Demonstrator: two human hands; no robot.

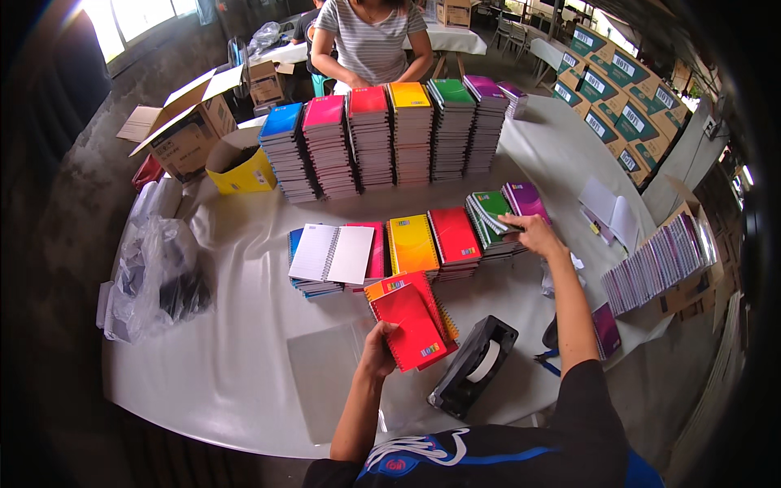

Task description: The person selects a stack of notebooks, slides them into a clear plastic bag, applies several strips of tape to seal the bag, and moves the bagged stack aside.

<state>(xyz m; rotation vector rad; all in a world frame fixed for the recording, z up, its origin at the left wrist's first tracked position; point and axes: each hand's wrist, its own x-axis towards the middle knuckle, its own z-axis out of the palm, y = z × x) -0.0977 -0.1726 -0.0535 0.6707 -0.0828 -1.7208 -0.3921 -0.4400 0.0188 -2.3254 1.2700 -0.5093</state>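
A plastic bag (154, 276) lies at the left of the white tabletop (244, 366). The left hand (378, 350) grips a red notebook (411, 325) atop an orange one (407, 285), near the tape dispenser (474, 368). The right hand (535, 233) pinches the top green notebook (490, 209) of a low stack.

White worktop (244, 358); along its far side, notebook stacks (382, 138) run blue, pink, red, yellow, green, purple. Nearer, a red notebook (413, 325) over an orange one (399, 286). Beyond the worktop, a grey-and-white striped shirt (370, 41).
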